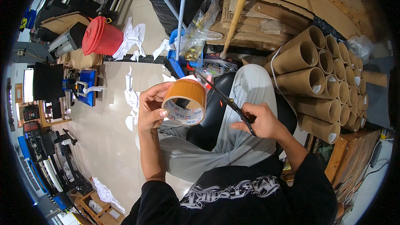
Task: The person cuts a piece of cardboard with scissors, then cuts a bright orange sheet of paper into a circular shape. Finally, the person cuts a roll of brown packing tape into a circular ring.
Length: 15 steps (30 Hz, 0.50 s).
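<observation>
My left hand [151, 107] is closed round one side of a wide roll of brown packing tape [186, 88], thumb at the rim of its core. The roll is tilted so that the printed white inside of the core shows. A small whitish piece [191, 78] is at the far edge of the roll; I cannot tell whether it is stuck to it. My right hand [263, 119] grips a pair of black-handled scissors [230, 103] by the handles. Their blades point away to the upper left, just right of the roll and apart from it. Both hands are above my lap.
Brown cardboard tubes [306, 54] are stacked at the right, bound with a strap. Flattened cardboard [287, 14] lies behind them. A wooden pole [238, 16] and blue poles [183, 12] stand ahead. White scraps [132, 96] lie on the tiled floor [104, 129], near a red bucket [96, 37].
</observation>
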### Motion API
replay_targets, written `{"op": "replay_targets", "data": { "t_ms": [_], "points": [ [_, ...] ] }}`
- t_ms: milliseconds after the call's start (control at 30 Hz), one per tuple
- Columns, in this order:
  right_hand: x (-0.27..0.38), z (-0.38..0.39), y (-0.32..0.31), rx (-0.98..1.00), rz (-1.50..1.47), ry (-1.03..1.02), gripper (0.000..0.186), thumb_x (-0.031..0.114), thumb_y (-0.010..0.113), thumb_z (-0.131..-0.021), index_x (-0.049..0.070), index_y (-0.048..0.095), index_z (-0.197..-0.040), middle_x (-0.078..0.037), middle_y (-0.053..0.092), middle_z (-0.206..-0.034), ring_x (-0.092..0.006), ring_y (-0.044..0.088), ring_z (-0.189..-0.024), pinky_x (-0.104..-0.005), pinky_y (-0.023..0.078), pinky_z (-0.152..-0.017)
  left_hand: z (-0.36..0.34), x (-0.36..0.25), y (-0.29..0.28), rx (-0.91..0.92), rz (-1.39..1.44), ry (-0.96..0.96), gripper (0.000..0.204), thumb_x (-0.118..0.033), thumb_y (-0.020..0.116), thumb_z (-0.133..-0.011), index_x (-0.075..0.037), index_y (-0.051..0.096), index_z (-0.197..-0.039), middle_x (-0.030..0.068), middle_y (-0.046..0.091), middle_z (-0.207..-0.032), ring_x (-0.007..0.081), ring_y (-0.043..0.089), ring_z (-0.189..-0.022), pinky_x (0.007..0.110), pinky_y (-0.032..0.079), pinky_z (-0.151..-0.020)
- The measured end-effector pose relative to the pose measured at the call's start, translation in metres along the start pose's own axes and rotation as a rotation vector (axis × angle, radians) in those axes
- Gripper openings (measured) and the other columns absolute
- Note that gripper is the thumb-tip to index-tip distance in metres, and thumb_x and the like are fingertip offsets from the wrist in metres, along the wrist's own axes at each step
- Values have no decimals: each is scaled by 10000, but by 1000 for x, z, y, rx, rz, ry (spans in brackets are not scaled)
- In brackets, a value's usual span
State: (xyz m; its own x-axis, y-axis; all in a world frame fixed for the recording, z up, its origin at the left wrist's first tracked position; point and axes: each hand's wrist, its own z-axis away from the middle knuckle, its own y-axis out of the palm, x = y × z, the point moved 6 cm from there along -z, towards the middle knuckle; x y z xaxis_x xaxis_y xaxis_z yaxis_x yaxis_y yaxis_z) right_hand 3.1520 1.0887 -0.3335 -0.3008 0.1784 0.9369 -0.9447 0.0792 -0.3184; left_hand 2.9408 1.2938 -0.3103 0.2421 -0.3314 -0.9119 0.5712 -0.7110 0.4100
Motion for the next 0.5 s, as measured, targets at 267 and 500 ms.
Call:
{"op": "replay_targets", "data": {
  "t_ms": [267,500],
  "points": [
    [-14,11,-3,184,-92,-16,583,469,883,-760,46,483,-792,-73,485,-618,-201,496,-560,-358,379,-541,2,0,1,42,12,0,733,-118,844,-698,115,556,-1331,258,694,-1197,285,711,-1086,380,538,-979],
    [8,3,-12,189,109,-104,594,497,866,-768,60,464,-767,-69,487,-576,-265,536,-509,-379,388,-500,4,4,7,168,-35,-89,733,-33,860,-661,111,578,-1322,238,689,-1225,298,695,-1128,408,531,-996]
  ]
}}
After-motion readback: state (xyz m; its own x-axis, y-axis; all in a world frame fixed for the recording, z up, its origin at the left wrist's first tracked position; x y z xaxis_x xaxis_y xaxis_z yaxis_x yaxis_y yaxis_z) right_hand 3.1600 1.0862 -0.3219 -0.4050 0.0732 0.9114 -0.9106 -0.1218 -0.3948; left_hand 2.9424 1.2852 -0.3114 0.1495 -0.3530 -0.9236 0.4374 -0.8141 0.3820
